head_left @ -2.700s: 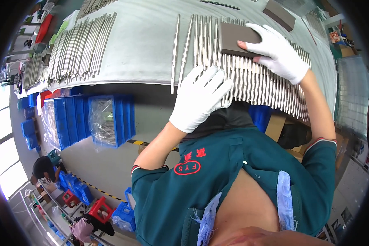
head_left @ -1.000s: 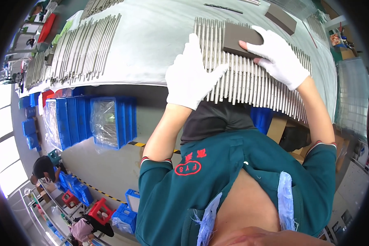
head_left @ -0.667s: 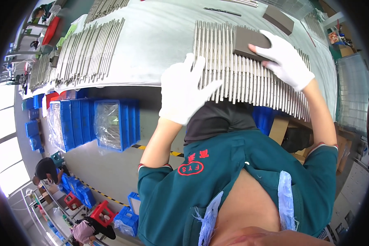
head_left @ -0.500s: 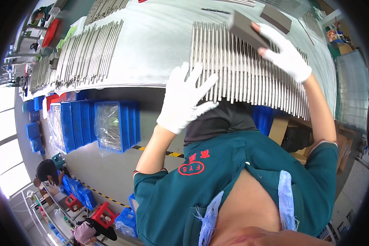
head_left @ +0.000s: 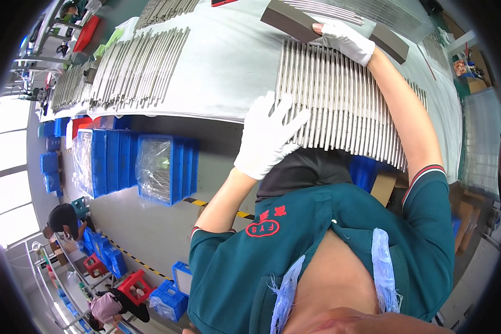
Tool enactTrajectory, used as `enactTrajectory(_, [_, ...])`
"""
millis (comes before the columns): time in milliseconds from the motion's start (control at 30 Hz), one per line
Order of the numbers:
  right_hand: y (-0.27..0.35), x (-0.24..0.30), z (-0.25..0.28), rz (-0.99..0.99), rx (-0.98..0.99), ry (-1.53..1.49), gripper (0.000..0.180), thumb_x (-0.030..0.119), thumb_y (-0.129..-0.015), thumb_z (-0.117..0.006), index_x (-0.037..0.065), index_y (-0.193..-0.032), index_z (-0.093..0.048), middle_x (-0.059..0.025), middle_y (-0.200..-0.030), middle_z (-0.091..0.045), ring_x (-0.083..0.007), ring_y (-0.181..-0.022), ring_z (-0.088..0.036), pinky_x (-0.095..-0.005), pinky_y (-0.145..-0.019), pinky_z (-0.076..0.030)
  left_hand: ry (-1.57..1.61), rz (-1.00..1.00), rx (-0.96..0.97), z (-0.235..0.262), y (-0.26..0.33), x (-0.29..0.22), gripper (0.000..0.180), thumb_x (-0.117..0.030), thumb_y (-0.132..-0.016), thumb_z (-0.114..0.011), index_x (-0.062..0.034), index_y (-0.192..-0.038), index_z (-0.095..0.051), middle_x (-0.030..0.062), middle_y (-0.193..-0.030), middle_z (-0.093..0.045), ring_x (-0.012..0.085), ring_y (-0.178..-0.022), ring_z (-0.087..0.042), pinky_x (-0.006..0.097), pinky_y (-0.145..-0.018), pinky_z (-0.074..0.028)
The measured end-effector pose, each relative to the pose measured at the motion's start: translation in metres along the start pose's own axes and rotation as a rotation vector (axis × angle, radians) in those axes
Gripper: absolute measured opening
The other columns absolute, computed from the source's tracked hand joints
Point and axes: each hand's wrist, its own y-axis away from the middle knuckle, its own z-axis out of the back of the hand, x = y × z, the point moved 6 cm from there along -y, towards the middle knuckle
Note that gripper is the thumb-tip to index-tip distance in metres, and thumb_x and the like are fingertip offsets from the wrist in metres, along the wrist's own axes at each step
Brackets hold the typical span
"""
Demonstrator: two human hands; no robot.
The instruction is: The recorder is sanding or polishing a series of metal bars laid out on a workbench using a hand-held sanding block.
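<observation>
A row of long metal rods (head_left: 345, 106) lies side by side on a white table (head_left: 234, 72). My left hand (head_left: 268, 135), in a white glove, hovers with fingers spread at the near ends of the rods on the row's left side, holding nothing. My right hand (head_left: 342, 40), also gloved, reaches to the far ends of the rods and grips a dark flat block (head_left: 286, 19) lying across them. A second dark block (head_left: 389, 47) sits just to its right.
Another batch of metal rods (head_left: 133, 67) lies on the table's left part. Blue plastic crates (head_left: 145, 167) stand on the floor below the table edge. Two people (head_left: 67, 217) work far below left among more blue and red crates. A cardboard box (head_left: 384, 186) sits under the table.
My right hand has slid the dark block from the rods' middle up to their far ends. My left hand has lifted off the rods and opened its fingers near their near ends.
</observation>
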Motion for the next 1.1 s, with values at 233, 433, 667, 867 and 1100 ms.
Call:
enactTrajectory(233, [0.054, 0.070, -0.044, 0.166, -0.135, 0.592, 0.061, 0.040, -0.097, -0.064, 0.023, -0.153, -0.045, -0.0094, -0.147, -0.054, -0.0236, -0.135, -0.049, -0.0379, -0.117, -0.032, -0.100, -0.048, 0.092, -0.004, 0.002, -0.004, 0.070, -0.036, -0.069, -0.082, -0.0228, -0.135, -0.061, 0.0056, -0.137, -0.058, 0.0331, -0.130, -0.050, 0.053, -0.109, -0.036])
enactTrajectory(433, [0.121, 0.065, -0.050, 0.324, -0.121, 1.191, 0.054, 0.025, -0.089, -0.067, 0.031, -0.142, -0.058, -0.0226, -0.143, -0.050, -0.0408, -0.123, -0.053, -0.0427, -0.109, -0.040, -0.039, -0.145, 0.040, -0.003, 0.001, -0.004, 0.060, -0.042, -0.073, -0.076, -0.0184, -0.126, -0.064, 0.0041, -0.128, -0.061, 0.0292, -0.127, -0.053, 0.052, -0.107, -0.038])
enactTrajectory(667, [0.118, 0.084, -0.085, 0.527, -0.104, 1.286, 0.053, 0.015, -0.081, -0.073, 0.027, -0.132, -0.065, -0.0192, -0.126, -0.057, -0.0378, -0.110, -0.058, -0.0455, -0.094, -0.047, -0.005, -0.194, 0.017, -0.003, -0.005, -0.007, 0.057, -0.047, -0.073, -0.071, -0.0117, -0.118, -0.065, 0.0073, -0.120, -0.064, 0.0307, -0.119, -0.057, 0.048, -0.103, -0.043])
enactTrajectory(867, [0.129, 0.074, -0.074, 0.539, -0.070, 1.190, 0.055, 0.011, -0.080, -0.074, 0.027, -0.132, -0.065, -0.0188, -0.125, -0.058, -0.0386, -0.107, -0.060, -0.0447, -0.093, -0.049, -0.009, -0.206, 0.025, -0.002, -0.003, -0.006, 0.056, -0.045, -0.073, -0.069, -0.0116, -0.117, -0.065, 0.0067, -0.118, -0.064, 0.0288, -0.118, -0.058, 0.045, -0.102, -0.044])
enactTrajectory(1100, [0.113, 0.082, -0.093, 0.502, -0.121, 1.234, 0.056, 0.010, -0.077, -0.077, 0.026, -0.129, -0.066, -0.0182, -0.128, -0.057, -0.0384, -0.112, -0.059, -0.0427, -0.095, -0.050, 0.015, -0.209, 0.002, -0.002, -0.005, -0.008, 0.055, -0.043, -0.070, -0.072, -0.0125, -0.116, -0.066, 0.0060, -0.118, -0.065, 0.0281, -0.118, -0.058, 0.046, -0.102, -0.044])
